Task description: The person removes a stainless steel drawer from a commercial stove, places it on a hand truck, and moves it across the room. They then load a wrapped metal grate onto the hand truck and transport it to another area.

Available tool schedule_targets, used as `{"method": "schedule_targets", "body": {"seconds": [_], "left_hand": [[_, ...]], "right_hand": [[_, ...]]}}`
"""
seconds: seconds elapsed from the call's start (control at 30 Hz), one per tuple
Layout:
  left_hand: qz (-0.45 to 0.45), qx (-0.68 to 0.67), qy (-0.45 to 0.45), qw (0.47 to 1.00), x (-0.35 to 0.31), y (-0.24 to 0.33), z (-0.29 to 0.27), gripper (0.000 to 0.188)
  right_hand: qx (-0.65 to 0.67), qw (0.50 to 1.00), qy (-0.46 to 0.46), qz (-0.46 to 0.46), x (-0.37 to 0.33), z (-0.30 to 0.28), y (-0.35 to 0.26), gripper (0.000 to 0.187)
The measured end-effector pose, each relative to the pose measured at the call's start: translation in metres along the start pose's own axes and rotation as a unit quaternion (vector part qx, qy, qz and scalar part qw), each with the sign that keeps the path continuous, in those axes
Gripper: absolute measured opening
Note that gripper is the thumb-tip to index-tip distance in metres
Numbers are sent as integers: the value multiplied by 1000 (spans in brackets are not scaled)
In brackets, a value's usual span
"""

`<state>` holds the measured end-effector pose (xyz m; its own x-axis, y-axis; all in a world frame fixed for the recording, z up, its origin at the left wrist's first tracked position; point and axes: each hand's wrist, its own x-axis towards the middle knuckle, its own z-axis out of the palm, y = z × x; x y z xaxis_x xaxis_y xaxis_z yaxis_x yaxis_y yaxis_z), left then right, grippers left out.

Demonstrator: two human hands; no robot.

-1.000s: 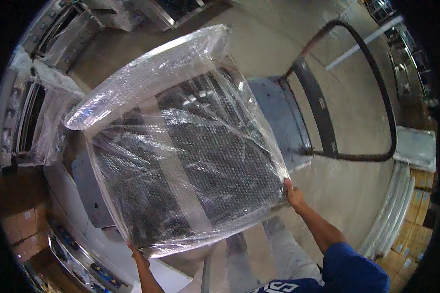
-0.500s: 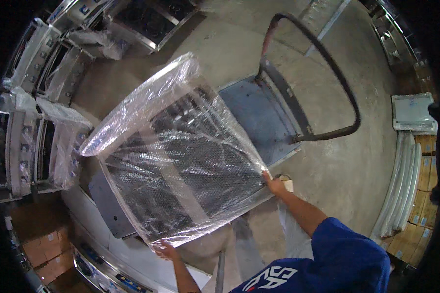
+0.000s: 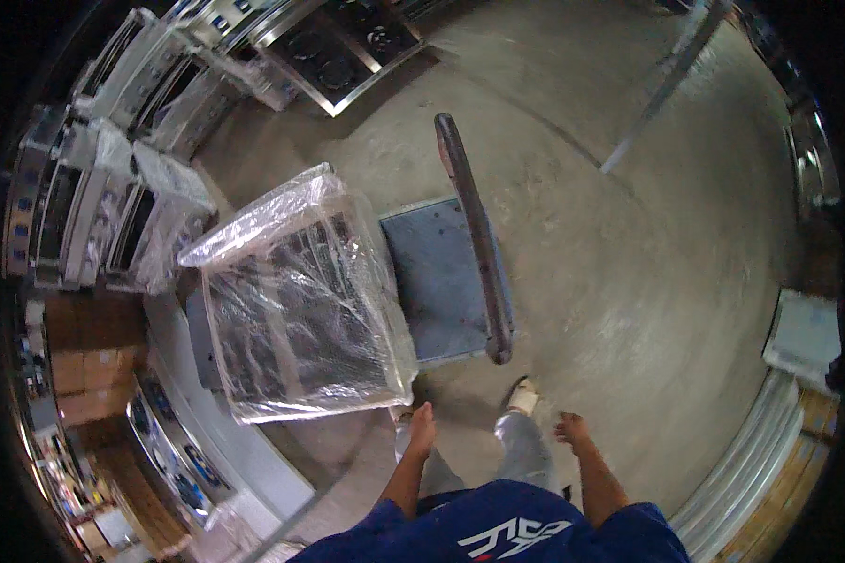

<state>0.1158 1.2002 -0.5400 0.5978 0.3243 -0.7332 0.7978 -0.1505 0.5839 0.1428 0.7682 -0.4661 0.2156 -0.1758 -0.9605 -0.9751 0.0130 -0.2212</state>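
Observation:
A boxy appliance in clear bubble wrap (image 3: pixel 296 324), with a raised panel along its far left side, sits on a flat platform cart. Its kind is hard to make out through the wrap. The bare blue-grey cart deck (image 3: pixel 437 286) shows to its right, with the dark handle (image 3: pixel 474 235) standing at that end. My left hand (image 3: pixel 423 429) is off the wrap, just beyond the near right corner, fingers stretched out and empty. Over the floor to the right, my right hand (image 3: pixel 570 429) hangs with loosely bent fingers, holding nothing.
Several wrapped stoves (image 3: pixel 113 206) stand in rows at the left, with another cooktop unit (image 3: pixel 338 52) at the far side. Brown cartons (image 3: pixel 94 371) and a long pale panel (image 3: pixel 244 441) lie near left. Long wrapped pieces (image 3: pixel 746 460) rest on cartons at the right.
Both hands have let go of the wrapped appliance's near corners and drawn to the right. My body has shifted right, toward the cart's handle end. The appliance stays on the cart.

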Motion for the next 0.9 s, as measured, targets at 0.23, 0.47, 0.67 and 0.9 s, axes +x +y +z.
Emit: {"method": "schedule_targets", "body": {"seconds": [0.23, 0.47, 0.67, 0.9], "left_hand": [[-106, -145, -137, 974, -60, 136, 75, 66], [-343, -177, 88, 918, 21, 58, 36, 64], [-229, -334, 304, 863, 21, 117, 37, 60], [-287, -238, 546, 750, 45, 53, 36, 81]], "right_hand": [[122, 969, 210, 40, -24, -293, -66, 36], [70, 940, 138, -305, -90, -164, -349, 36], [-211, 842, -180, -463, -217, 27, -519, 30], [-616, 562, -421, -358, -158, 240, -653, 32]]}}
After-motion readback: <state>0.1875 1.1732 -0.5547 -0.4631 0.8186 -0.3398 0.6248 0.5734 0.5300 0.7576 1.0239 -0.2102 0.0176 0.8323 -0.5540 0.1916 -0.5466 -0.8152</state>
